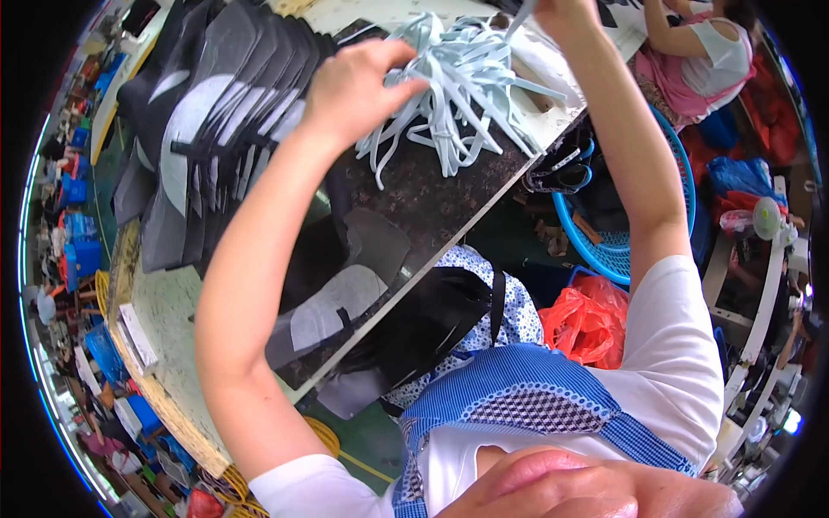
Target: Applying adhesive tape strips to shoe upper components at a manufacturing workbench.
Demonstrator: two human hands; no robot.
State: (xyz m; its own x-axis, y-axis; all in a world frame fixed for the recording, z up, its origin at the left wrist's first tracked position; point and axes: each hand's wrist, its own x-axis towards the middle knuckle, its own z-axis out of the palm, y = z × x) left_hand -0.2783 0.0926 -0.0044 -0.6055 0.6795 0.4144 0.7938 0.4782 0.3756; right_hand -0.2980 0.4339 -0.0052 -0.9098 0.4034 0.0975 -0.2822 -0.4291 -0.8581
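Note:
A loose heap of pale blue-grey fabric strips (458,95) lies on the worktable, some ends hanging over its dark top. My left hand (363,86) is at the heap's left side, thumb and forefinger spread apart and touching the strips. Up at the picture's top edge, my right hand (566,13) is closed on a strip (521,17) that rises from the heap; part of this hand is cut off. Left of my left hand stands a row of dark grey shoe-upper-like pieces (207,129) with light patches. Another such piece (337,302) lies flat nearer to me.
The table's near edge (414,272) slants past my body. A blue plastic basket (604,250) stands under my right arm, with a red plastic bag (587,319) below it. Another person (699,60) sits at the far right. Yellow cables (324,436) lie on the floor.

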